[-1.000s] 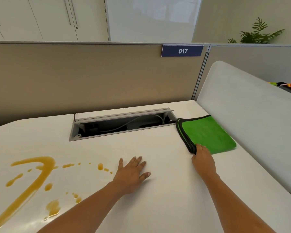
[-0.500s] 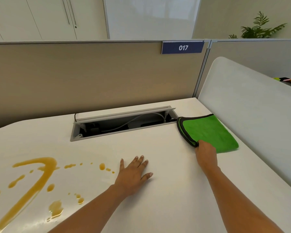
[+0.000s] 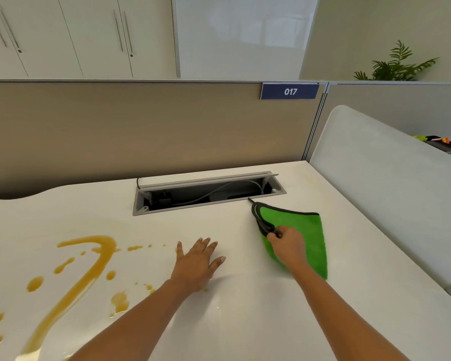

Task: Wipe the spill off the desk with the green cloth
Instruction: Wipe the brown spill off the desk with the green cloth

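An amber-brown spill [image 3: 89,267] streaks and dots the left part of the white desk [image 3: 245,321]. At the right, my right hand [image 3: 287,243] pinches the black-trimmed edge of the folded green cloth [image 3: 310,238]. The cloth hangs partly lifted and tilted under that hand. My left hand [image 3: 197,261] lies flat on the desk with fingers spread, just right of the spill's small outer drops.
An open cable tray [image 3: 206,195] with wires is sunk into the desk behind my hands. A tan partition [image 3: 141,131] with a "017" sign [image 3: 289,91] closes the back. A white divider panel [image 3: 388,183] borders the right side.
My right hand has closed on the cloth's near edge and pulled it toward me, lifting and turning it. My left hand stays flat on the desk.
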Demonstrator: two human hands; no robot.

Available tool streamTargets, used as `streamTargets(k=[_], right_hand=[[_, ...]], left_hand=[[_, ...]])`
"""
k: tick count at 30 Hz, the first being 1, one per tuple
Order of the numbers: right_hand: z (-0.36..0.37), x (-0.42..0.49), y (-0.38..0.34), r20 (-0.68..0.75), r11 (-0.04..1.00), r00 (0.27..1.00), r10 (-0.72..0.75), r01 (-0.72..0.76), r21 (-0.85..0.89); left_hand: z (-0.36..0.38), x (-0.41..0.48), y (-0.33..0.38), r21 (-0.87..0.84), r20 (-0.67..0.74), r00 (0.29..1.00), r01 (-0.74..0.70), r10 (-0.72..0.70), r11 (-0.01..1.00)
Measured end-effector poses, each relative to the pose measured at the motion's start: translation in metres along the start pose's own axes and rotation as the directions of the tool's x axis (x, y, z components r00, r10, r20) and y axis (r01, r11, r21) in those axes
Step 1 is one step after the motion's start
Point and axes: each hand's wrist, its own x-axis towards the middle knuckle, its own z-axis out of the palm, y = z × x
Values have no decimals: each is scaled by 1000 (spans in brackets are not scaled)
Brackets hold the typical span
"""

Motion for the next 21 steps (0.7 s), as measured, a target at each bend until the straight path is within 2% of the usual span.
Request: streamTargets(k=[6, 11, 17, 21], right_hand=[[40, -58, -56, 140, 970, 990, 2, -36, 241], [89, -95, -79, 255, 948, 967, -28, -54, 312], [108, -99, -72, 252, 977, 956, -153, 107, 186], [101, -94, -61, 249, 953, 933, -259, 288, -90]], left_hand=[[-13, -34, -41, -31, -59, 994, 90, -91, 995], [-26, -54, -64, -41, -101, 985, 134, -138, 990], [-34, -51, -90, 8, -92, 985, 148, -147, 989], [-41, -41, -99, 19, -56, 987, 152, -151, 988]])
